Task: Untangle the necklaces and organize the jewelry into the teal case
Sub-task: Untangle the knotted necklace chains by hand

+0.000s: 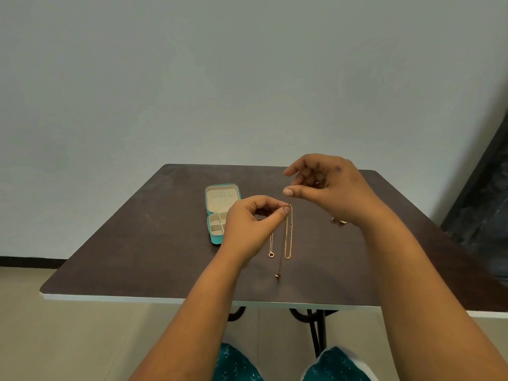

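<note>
We are pinching the gold chain (pixel 288 232) top in our left grip (pixel 251 224) (hanging toward the bench's near edge); our right grip (pixel 327 185), loosely spread, is hovering nearest.

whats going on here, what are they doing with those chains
A person sits at a dark table, sorting necklaces. The left hand pinches the top of a gold chain necklace, so that it hangs down in a loop. A thinner necklace with a ring pendant and a dark one with a small pendant also hang below that hand. The right hand hovers just above, fingers loosely curled, holding nothing. The teal case lies open to the left, its visible compartments empty. A small gold piece sits by the right wrist.
</note>
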